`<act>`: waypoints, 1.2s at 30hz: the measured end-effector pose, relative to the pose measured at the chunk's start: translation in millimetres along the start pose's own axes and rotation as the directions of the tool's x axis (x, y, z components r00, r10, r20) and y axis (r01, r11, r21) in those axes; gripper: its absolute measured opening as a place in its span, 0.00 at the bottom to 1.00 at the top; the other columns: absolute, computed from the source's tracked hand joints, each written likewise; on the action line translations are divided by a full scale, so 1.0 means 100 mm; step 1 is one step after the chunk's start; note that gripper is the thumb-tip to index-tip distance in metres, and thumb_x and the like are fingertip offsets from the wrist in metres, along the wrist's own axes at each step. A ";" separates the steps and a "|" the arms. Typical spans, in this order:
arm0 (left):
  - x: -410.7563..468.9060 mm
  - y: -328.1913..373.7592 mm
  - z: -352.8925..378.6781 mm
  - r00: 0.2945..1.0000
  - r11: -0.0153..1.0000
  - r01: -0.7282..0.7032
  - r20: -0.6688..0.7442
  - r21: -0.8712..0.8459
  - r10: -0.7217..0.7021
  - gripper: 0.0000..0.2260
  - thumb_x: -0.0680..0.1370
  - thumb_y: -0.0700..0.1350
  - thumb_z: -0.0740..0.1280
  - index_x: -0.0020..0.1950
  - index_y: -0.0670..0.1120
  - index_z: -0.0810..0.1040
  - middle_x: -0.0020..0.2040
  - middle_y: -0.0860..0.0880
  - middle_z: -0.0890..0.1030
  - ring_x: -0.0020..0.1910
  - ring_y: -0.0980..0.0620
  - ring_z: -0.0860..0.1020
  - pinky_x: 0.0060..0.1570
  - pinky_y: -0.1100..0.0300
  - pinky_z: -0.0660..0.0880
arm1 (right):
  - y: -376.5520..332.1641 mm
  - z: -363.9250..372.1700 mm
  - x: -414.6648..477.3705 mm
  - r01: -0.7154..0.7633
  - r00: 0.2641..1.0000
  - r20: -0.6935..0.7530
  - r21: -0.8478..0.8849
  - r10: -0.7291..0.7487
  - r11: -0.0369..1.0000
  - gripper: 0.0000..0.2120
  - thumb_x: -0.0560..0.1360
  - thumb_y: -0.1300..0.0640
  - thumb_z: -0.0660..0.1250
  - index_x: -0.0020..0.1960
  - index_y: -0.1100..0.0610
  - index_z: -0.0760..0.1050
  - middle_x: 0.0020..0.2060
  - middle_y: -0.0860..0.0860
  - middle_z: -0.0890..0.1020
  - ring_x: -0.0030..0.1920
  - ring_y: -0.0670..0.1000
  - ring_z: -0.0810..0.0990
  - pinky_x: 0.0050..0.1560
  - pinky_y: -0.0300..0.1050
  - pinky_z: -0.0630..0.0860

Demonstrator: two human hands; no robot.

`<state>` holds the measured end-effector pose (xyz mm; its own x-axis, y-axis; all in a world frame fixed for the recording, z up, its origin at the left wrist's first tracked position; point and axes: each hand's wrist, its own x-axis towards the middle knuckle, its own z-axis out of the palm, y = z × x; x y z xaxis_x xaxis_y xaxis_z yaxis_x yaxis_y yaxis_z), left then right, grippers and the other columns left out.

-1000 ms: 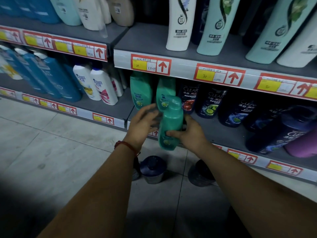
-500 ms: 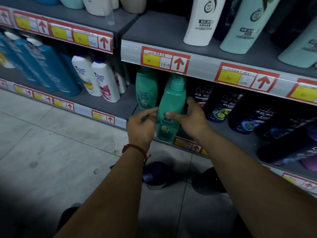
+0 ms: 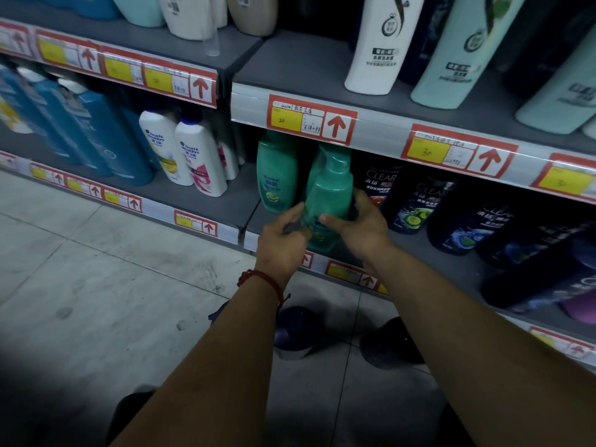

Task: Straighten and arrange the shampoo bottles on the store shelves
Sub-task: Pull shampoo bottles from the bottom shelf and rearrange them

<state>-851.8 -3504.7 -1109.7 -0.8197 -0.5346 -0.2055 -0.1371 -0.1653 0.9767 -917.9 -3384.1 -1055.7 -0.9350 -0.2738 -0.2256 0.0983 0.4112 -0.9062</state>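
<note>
Green bottle [image 3: 330,195]: stands tall, cap up, top leaning a bit right
Left hand [image 3: 282,243]: fingers curled on its side
Right hand [image 3: 361,227]: fingers wrapped round it

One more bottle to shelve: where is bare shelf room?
Bare grey upper shelf left of the tall white bottle; a front strip before the dark CLEAR bottles. Crowded around the green plastic bottle held by the left hand and right hand.
</note>
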 end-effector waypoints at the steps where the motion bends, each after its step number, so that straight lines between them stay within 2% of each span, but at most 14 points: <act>1: 0.01 0.01 0.01 1.000 1.000 -0.007 -0.010 0.001 0.007 0.20 0.70 0.41 0.71 0.62 0.51 0.82 0.57 0.52 0.84 0.58 0.51 0.81 0.63 0.51 0.76 | 0.04 0.01 0.01 -0.052 0.998 -0.027 0.037 0.053 0.998 0.33 0.72 0.59 0.76 0.73 0.53 0.68 0.60 0.48 0.78 0.58 0.49 0.78 0.62 0.46 0.77; 3: 0.05 -0.03 0.01 0.999 1.000 0.027 -0.023 -0.013 -0.028 0.19 0.68 0.42 0.70 0.58 0.54 0.82 0.55 0.50 0.84 0.56 0.48 0.82 0.61 0.47 0.77 | 0.16 0.06 0.03 -0.170 0.981 -0.079 0.105 0.178 0.980 0.28 0.71 0.61 0.77 0.69 0.56 0.73 0.60 0.52 0.81 0.57 0.54 0.82 0.61 0.53 0.79; 6: 0.06 -0.14 0.03 0.986 0.985 0.164 -0.001 -0.050 -0.164 0.22 0.67 0.43 0.70 0.62 0.48 0.81 0.54 0.45 0.84 0.52 0.47 0.82 0.59 0.47 0.78 | 0.34 0.14 0.00 -0.272 0.958 -0.052 0.138 0.281 0.952 0.08 0.72 0.62 0.75 0.48 0.57 0.79 0.48 0.56 0.85 0.51 0.58 0.84 0.54 0.58 0.82; 8: 0.05 -0.17 0.05 0.990 0.988 0.143 0.020 -0.052 -0.142 0.13 0.71 0.39 0.70 0.55 0.45 0.84 0.48 0.45 0.85 0.48 0.47 0.80 0.54 0.52 0.78 | 0.40 0.19 -0.03 -0.296 0.953 -0.024 0.158 0.303 0.942 0.04 0.71 0.63 0.74 0.45 0.59 0.80 0.44 0.57 0.85 0.48 0.58 0.85 0.50 0.57 0.83; 10: 0.05 -0.21 0.07 0.994 0.993 0.107 0.033 -0.045 -0.106 0.10 0.75 0.33 0.68 0.53 0.40 0.84 0.45 0.47 0.85 0.48 0.47 0.81 0.55 0.52 0.78 | 0.42 0.22 -0.02 -0.292 0.954 -0.027 0.142 0.299 0.946 0.05 0.71 0.65 0.73 0.46 0.60 0.82 0.43 0.57 0.86 0.46 0.57 0.85 0.48 0.55 0.83; 14: 0.06 -0.19 0.08 0.993 0.994 0.093 0.071 -0.049 -0.089 0.17 0.77 0.29 0.64 0.62 0.42 0.82 0.52 0.48 0.85 0.53 0.51 0.83 0.55 0.57 0.78 | 0.44 0.25 0.01 -0.299 0.953 -0.004 0.126 0.302 0.946 0.09 0.68 0.65 0.72 0.47 0.57 0.82 0.42 0.55 0.86 0.45 0.56 0.85 0.49 0.58 0.83; 16: 0.07 -0.17 0.09 0.994 0.994 0.098 0.053 -0.051 -0.095 0.17 0.76 0.28 0.64 0.62 0.41 0.81 0.52 0.48 0.85 0.53 0.50 0.83 0.54 0.58 0.79 | 0.47 0.27 0.04 -0.288 0.957 -0.006 0.111 0.290 0.951 0.11 0.67 0.65 0.71 0.48 0.56 0.83 0.42 0.54 0.86 0.45 0.56 0.85 0.49 0.60 0.83; 18: 0.06 -0.15 0.09 0.995 0.994 0.097 0.031 -0.051 -0.095 0.15 0.76 0.29 0.64 0.60 0.39 0.81 0.49 0.46 0.86 0.50 0.53 0.82 0.51 0.61 0.78 | 0.47 0.26 0.04 -0.278 0.960 -0.011 0.106 0.281 0.955 0.12 0.68 0.65 0.71 0.50 0.56 0.82 0.43 0.54 0.86 0.46 0.56 0.85 0.49 0.59 0.83; 21: 0.05 -0.12 0.10 0.996 0.994 0.094 0.012 -0.050 -0.094 0.14 0.76 0.29 0.64 0.60 0.36 0.81 0.54 0.46 0.83 0.47 0.61 0.81 0.43 0.68 0.76 | 0.49 0.26 0.05 -0.274 0.961 -0.013 0.097 0.277 0.957 0.14 0.70 0.66 0.71 0.54 0.55 0.82 0.46 0.53 0.86 0.48 0.55 0.84 0.53 0.56 0.82; 23: 0.06 -0.13 0.10 0.996 0.994 0.094 0.008 -0.050 -0.094 0.15 0.75 0.29 0.65 0.60 0.37 0.81 0.55 0.48 0.82 0.47 0.59 0.82 0.44 0.67 0.76 | 0.51 0.26 0.06 -0.259 0.966 0.004 0.107 0.260 0.960 0.16 0.69 0.65 0.71 0.55 0.54 0.82 0.47 0.52 0.86 0.49 0.54 0.84 0.54 0.56 0.82; 26: 0.08 -0.18 0.07 0.994 0.993 0.108 0.002 -0.055 -0.108 0.16 0.74 0.31 0.67 0.60 0.41 0.82 0.54 0.43 0.84 0.45 0.56 0.80 0.48 0.62 0.76 | 0.53 0.25 0.07 -0.238 0.971 0.062 0.138 0.232 0.961 0.19 0.70 0.67 0.72 0.59 0.52 0.80 0.48 0.48 0.86 0.50 0.50 0.85 0.56 0.51 0.82; 31: 0.13 -0.21 0.03 0.994 0.993 0.110 0.002 -0.029 -0.110 0.26 0.73 0.33 0.68 0.70 0.48 0.76 0.58 0.49 0.84 0.58 0.50 0.81 0.63 0.50 0.75 | 0.54 0.22 0.11 -0.217 0.970 0.139 0.127 0.199 0.968 0.23 0.69 0.68 0.70 0.61 0.50 0.79 0.50 0.46 0.86 0.53 0.50 0.84 0.59 0.52 0.80; 33: 0.15 -0.19 0.02 0.993 0.992 0.118 0.020 -0.038 -0.117 0.27 0.73 0.31 0.68 0.71 0.48 0.75 0.59 0.50 0.84 0.60 0.50 0.80 0.65 0.50 0.74 | 0.55 0.23 0.13 -0.211 0.968 0.162 0.128 0.190 0.969 0.25 0.69 0.69 0.69 0.61 0.48 0.78 0.51 0.47 0.86 0.54 0.50 0.83 0.60 0.52 0.80; 36: 0.17 -0.16 -0.01 0.989 0.993 0.118 0.092 0.029 -0.120 0.31 0.73 0.27 0.66 0.73 0.49 0.72 0.60 0.52 0.83 0.59 0.51 0.79 0.61 0.54 0.75 | 0.55 0.22 0.13 -0.199 0.968 0.182 0.137 0.172 0.970 0.25 0.70 0.70 0.68 0.60 0.47 0.77 0.53 0.47 0.85 0.56 0.50 0.83 0.61 0.51 0.79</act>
<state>-862.5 -3512.0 -1129.0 -0.8449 -0.4328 -0.3144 -0.2487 -0.2027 0.9471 -917.6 -3384.3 -1116.3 -0.8261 -0.3526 -0.4397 0.3278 0.3340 -0.8837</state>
